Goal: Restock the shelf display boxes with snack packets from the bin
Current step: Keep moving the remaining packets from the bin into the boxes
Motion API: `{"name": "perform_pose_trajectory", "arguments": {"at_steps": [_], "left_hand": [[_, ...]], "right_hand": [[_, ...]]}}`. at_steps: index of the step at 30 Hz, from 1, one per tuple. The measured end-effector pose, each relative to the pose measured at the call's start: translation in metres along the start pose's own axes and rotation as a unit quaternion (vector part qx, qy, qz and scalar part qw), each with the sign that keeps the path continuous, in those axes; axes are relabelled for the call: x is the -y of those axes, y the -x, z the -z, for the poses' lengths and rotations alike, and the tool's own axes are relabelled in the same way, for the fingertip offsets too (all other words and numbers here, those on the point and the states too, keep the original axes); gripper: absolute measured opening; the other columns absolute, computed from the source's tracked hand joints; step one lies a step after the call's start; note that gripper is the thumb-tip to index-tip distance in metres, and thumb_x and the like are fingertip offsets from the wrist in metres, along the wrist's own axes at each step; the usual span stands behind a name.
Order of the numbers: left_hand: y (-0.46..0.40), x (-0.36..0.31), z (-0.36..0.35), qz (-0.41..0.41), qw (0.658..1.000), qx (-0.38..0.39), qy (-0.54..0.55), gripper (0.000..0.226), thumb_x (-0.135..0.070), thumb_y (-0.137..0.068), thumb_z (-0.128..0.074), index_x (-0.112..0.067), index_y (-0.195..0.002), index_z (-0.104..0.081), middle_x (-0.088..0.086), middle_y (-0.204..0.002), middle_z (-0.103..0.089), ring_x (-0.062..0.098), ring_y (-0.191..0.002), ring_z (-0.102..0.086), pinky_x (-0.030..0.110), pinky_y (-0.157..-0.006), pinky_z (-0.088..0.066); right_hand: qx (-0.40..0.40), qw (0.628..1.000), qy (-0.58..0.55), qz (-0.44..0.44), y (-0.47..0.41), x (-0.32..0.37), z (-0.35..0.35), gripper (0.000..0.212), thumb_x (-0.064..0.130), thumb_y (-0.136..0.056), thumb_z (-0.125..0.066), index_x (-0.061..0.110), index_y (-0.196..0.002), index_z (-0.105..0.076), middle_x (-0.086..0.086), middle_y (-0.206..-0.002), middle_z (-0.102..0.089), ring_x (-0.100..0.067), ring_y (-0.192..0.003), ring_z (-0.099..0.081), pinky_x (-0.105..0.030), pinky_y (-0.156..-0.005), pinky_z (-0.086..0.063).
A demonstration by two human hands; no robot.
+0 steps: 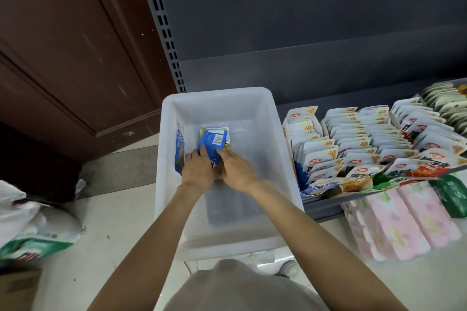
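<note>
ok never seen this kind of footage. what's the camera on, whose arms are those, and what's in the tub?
There is no robot here. The single picture comes from a wide-angle camera worn on a person's head, looking down at their own bare arms.

Both hands reach into a white translucent plastic bin. The left hand and the right hand together grip a small stack of blue snack packets, barcode side up. One more blue packet stands against the bin's left wall.

To the right, a dark grey metal shelf carries rows of white snack packets in cardboard display boxes. Pink wrapped packs lie below it.
</note>
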State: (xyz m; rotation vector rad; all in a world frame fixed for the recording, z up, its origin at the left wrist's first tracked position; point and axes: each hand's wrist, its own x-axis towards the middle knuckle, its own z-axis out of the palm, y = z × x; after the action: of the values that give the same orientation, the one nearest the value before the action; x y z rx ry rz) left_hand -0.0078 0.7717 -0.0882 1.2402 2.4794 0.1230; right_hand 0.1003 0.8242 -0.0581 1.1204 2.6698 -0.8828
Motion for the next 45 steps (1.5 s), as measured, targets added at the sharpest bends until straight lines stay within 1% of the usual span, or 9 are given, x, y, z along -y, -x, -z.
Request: {"name": "perform_pose_trajectory", "arguments": {"at_steps": [5, 10, 15, 19, 24, 26, 30, 34, 45], "left_hand": [[0.035, 0.002, 0.039, -0.012, 0.977, 0.026, 0.212, 0.041, -0.044, -0.079, -0.061, -0.029, -0.117, -0.057, 0.002, -0.104, -0.065, 0.020, -0.099, -0.058, 0.031, -0.081, -0.046], [0.084, -0.011, 0.105, -0.074, 0.947, 0.046, 0.310, 0.021, -0.058, -0.078, -0.062, -0.047, -0.095, -0.060, -0.023, -0.089, -0.062, 0.002, -0.092, -0.055, 0.014, -0.076, -0.040], [0.116, -0.043, 0.149, -0.145, 0.806, 0.004, 0.574, 0.038, -0.051, -0.091, -0.044, -0.030, -0.120, -0.057, -0.007, -0.102, -0.072, 0.004, -0.093, -0.066, 0.013, -0.079, -0.048], [0.119, -0.086, 0.120, -0.232, 0.822, -0.031, 0.520, 0.023, -0.017, -0.086, -0.064, -0.022, -0.108, -0.063, -0.007, -0.098, -0.070, 0.002, -0.093, -0.062, 0.015, -0.082, -0.046], [0.116, -0.139, 0.062, -0.351, 0.904, -0.002, 0.245, 0.055, -0.039, -0.079, -0.071, -0.031, -0.129, -0.051, -0.013, -0.125, -0.052, 0.003, -0.113, -0.045, 0.015, -0.088, -0.037], [0.113, -0.149, 0.051, -0.360, 0.915, -0.020, 0.179, 0.054, -0.041, -0.080, -0.069, -0.033, -0.130, -0.050, -0.013, -0.127, -0.053, 0.004, -0.114, -0.044, 0.014, -0.083, -0.032], [0.114, -0.155, 0.038, -0.384, 0.901, -0.079, 0.184, 0.022, -0.019, -0.078, -0.070, -0.031, -0.097, -0.071, -0.013, -0.095, -0.067, 0.006, -0.087, -0.058, 0.022, -0.066, -0.048], [0.118, -0.152, 0.029, -0.393, 0.891, -0.109, 0.200, 0.019, -0.020, -0.073, -0.067, -0.031, -0.089, -0.072, -0.014, -0.085, -0.067, 0.004, -0.076, -0.059, 0.019, -0.060, -0.047], [0.121, -0.154, 0.027, -0.398, 0.881, -0.136, 0.217, 0.019, -0.021, -0.078, -0.064, -0.032, -0.092, -0.072, -0.016, -0.094, -0.069, 0.006, -0.093, -0.064, 0.025, -0.072, -0.054]], "right_hand": [[-0.119, 0.990, 0.053, 0.055, 0.021, -0.001, 0.011, 0.060, 0.010, -0.078, -0.070, 0.023, -0.133, -0.051, -0.012, -0.123, -0.044, -0.031, -0.110, -0.043, -0.036, -0.081, -0.048], [-0.348, 0.910, 0.114, 0.195, 0.054, 0.010, 0.048, 0.007, 0.012, -0.069, -0.069, 0.016, -0.074, -0.070, -0.003, -0.086, -0.060, -0.021, -0.078, -0.053, -0.021, -0.050, -0.035], [-0.434, 0.884, -0.094, 0.149, 0.119, -0.016, 0.106, 0.014, 0.022, -0.086, -0.064, 0.014, -0.090, -0.075, 0.000, -0.088, -0.069, -0.003, -0.077, -0.058, -0.017, -0.064, -0.047], [-0.493, 0.818, -0.290, 0.059, 0.178, -0.064, 0.144, 0.017, 0.035, -0.081, -0.070, 0.024, -0.092, -0.072, 0.023, -0.086, -0.070, 0.005, -0.077, -0.064, -0.009, -0.064, -0.047], [-0.505, 0.803, -0.316, -0.016, 0.203, -0.117, 0.162, 0.011, 0.046, -0.082, -0.064, 0.040, -0.078, -0.072, 0.032, -0.073, -0.065, 0.009, -0.071, -0.057, -0.009, -0.067, -0.043], [-0.501, 0.809, -0.306, -0.034, 0.200, -0.128, 0.164, 0.030, 0.056, -0.081, -0.062, 0.027, -0.076, -0.070, 0.023, -0.070, -0.066, 0.002, -0.069, -0.053, -0.015, -0.064, -0.042], [-0.415, 0.864, -0.283, -0.003, 0.185, -0.131, 0.162, 0.034, 0.012, -0.086, -0.065, 0.031, -0.061, -0.053, 0.018, -0.049, -0.056, 0.007, -0.050, -0.048, -0.009, -0.051, -0.032], [-0.212, 0.977, -0.030, 0.007, 0.165, -0.144, 0.144, 0.009, 0.024, -0.086, -0.067, 0.016, -0.084, -0.071, 0.015, -0.072, -0.060, -0.006, -0.069, -0.053, -0.022, -0.060, -0.037], [-0.126, 0.972, 0.106, 0.166, 0.143, -0.106, 0.158, 0.021, 0.037, -0.090, -0.057, 0.036, -0.110, -0.062, 0.013, -0.098, -0.068, -0.009, -0.090, -0.062, -0.033, -0.072, -0.051]]}}
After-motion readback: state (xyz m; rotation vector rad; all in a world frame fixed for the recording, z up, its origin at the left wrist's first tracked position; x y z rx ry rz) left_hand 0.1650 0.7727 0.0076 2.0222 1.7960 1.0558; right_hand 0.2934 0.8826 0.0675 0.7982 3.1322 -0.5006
